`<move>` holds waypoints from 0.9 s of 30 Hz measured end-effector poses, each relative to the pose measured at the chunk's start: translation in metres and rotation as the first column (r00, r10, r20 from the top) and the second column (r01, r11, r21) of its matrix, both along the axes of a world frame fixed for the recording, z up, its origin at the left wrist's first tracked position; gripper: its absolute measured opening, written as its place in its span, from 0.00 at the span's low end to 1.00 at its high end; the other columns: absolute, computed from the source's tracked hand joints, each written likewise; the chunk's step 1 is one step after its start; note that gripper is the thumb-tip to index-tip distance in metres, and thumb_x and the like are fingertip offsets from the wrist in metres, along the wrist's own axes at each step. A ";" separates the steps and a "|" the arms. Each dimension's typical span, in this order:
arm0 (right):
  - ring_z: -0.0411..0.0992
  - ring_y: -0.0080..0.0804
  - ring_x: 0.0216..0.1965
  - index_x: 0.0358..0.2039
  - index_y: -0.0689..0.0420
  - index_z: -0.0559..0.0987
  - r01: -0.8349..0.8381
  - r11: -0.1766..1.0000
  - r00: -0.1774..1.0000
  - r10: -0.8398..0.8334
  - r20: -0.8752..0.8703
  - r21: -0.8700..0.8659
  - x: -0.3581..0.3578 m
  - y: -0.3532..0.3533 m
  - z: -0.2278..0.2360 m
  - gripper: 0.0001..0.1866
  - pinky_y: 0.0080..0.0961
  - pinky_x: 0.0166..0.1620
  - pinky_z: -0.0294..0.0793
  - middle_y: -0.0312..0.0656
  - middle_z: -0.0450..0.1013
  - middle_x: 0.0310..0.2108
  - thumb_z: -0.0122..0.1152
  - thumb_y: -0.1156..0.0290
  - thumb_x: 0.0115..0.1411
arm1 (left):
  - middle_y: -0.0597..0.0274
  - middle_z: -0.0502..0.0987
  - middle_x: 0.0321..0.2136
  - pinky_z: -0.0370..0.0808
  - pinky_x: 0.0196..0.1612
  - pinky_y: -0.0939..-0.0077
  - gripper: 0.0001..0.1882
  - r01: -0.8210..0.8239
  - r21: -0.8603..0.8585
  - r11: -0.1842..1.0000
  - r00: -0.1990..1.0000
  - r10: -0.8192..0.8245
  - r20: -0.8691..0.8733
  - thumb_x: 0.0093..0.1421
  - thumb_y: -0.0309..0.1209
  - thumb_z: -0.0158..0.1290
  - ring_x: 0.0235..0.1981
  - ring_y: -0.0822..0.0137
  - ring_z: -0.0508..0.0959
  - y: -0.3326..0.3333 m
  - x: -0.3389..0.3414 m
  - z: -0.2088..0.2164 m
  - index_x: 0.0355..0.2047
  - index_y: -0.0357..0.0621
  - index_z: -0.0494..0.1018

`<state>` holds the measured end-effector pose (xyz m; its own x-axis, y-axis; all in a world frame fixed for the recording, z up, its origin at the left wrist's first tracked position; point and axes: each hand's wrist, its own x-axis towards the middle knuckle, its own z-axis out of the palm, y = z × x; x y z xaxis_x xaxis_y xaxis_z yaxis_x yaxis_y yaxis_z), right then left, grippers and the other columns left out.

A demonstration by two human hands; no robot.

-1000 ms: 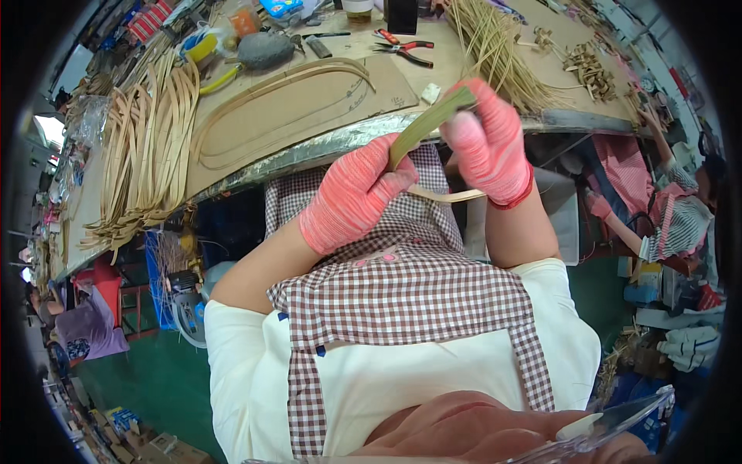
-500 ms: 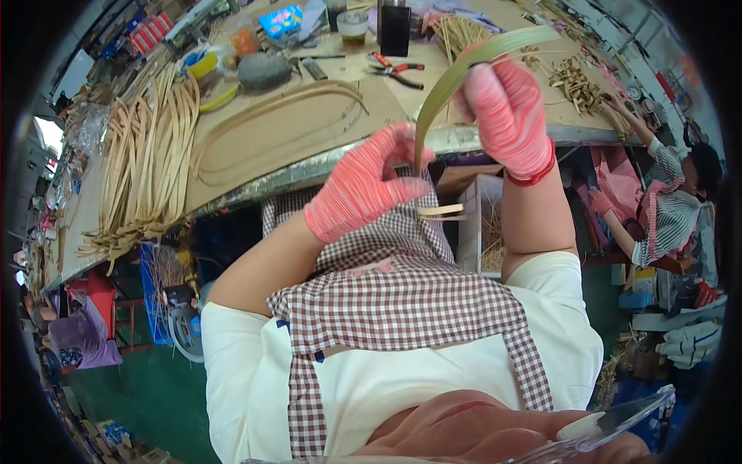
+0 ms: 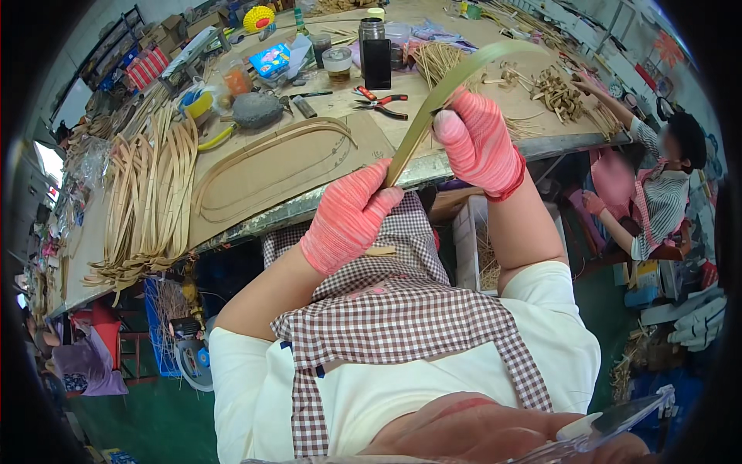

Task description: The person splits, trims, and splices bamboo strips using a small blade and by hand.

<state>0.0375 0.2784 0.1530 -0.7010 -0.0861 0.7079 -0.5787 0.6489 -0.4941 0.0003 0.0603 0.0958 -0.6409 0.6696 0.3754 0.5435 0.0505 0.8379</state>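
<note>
A long, curved green bamboo strip (image 3: 444, 90) stretches between my hands, over the table's front edge, its far end arching up to the right. My left hand (image 3: 346, 220), in a pink-and-white knit glove, pinches the strip's lower part between thumb and fingers. Higher up, my right hand (image 3: 487, 147), gloved alike, is closed on the strip, its thumb pressed against the side. A short pale piece (image 3: 380, 250) shows by my left wrist over the checked apron (image 3: 417, 325); whether it joins the held strip I cannot tell.
On the table lie a bent bamboo loop (image 3: 270, 147) on cardboard (image 3: 309, 166), red-handled pliers (image 3: 382, 106), a grey stone (image 3: 257, 110) and a bundle of strips (image 3: 151, 185). A black upright box (image 3: 377, 64) stands behind. Another person (image 3: 661, 185) sits at right.
Both hands have moved lower in view, the left slightly nearer the right. The strip now slants more between them. The pale piece has shifted from right of my left hand to beside its wrist.
</note>
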 end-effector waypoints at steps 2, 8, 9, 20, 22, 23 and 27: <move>0.77 0.46 0.26 0.42 0.58 0.80 0.000 0.999 1.000 0.000 0.001 0.032 -0.003 0.006 -0.003 0.19 0.34 0.32 0.75 0.46 0.75 0.23 0.53 0.55 0.67 | 0.66 0.78 0.28 0.73 0.33 0.81 0.20 -0.009 -0.022 1.000 0.999 0.008 -0.033 0.64 0.25 0.51 0.26 0.77 0.73 0.001 0.000 -0.001 0.57 0.40 0.72; 0.76 0.39 0.27 0.43 0.60 0.79 -0.105 0.993 0.986 0.112 0.126 -0.059 -0.003 0.013 -0.010 0.21 0.32 0.34 0.74 0.47 0.75 0.24 0.52 0.54 0.68 | 0.64 0.79 0.30 0.74 0.34 0.81 0.17 0.016 -0.015 1.000 0.999 -0.015 0.048 0.65 0.27 0.51 0.28 0.76 0.75 -0.001 0.000 0.002 0.54 0.38 0.73; 0.74 0.34 0.27 0.43 0.61 0.79 -0.154 0.979 0.966 0.177 0.186 -0.133 -0.003 0.014 -0.011 0.21 0.30 0.34 0.72 0.44 0.74 0.24 0.52 0.54 0.68 | 0.64 0.79 0.30 0.74 0.35 0.80 0.16 0.048 -0.042 0.998 0.977 -0.039 0.207 0.66 0.28 0.50 0.29 0.76 0.75 -0.003 0.001 0.009 0.52 0.37 0.74; 0.65 0.14 0.25 0.46 0.57 0.76 -0.346 0.712 0.831 0.535 0.152 -0.611 -0.009 0.004 -0.040 0.18 0.14 0.28 0.63 0.28 0.68 0.24 0.56 0.55 0.68 | 0.57 0.81 0.35 0.77 0.44 0.75 0.13 0.015 0.028 0.999 0.938 -0.024 0.346 0.68 0.29 0.47 0.37 0.70 0.80 -0.005 -0.011 -0.004 0.43 0.33 0.78; 0.66 0.14 0.23 0.46 0.58 0.75 -0.203 0.655 0.916 0.390 0.095 -0.728 -0.009 -0.007 -0.054 0.17 0.13 0.25 0.63 0.29 0.69 0.25 0.63 0.60 0.64 | 0.57 0.81 0.36 0.77 0.45 0.75 0.13 -0.007 0.015 1.000 0.932 0.001 0.363 0.68 0.29 0.47 0.38 0.69 0.80 -0.004 -0.012 -0.004 0.43 0.33 0.78; 0.66 0.13 0.22 0.45 0.58 0.75 -0.164 0.642 0.926 0.361 0.107 -0.749 -0.003 -0.016 -0.053 0.17 0.13 0.24 0.63 0.29 0.70 0.25 0.68 0.64 0.60 | 0.57 0.81 0.36 0.77 0.45 0.75 0.13 -0.010 0.011 1.000 0.934 0.005 0.357 0.68 0.29 0.47 0.38 0.69 0.80 -0.005 -0.012 -0.002 0.43 0.33 0.78; 0.67 0.13 0.22 0.38 0.58 0.77 -0.101 0.589 0.962 0.263 0.073 -0.802 0.003 -0.034 -0.058 0.11 0.13 0.24 0.65 0.30 0.72 0.24 0.69 0.71 0.58 | 0.57 0.82 0.35 0.77 0.43 0.75 0.13 -0.019 -0.012 1.000 0.944 0.022 0.328 0.68 0.29 0.47 0.37 0.69 0.80 -0.006 -0.009 -0.006 0.43 0.33 0.78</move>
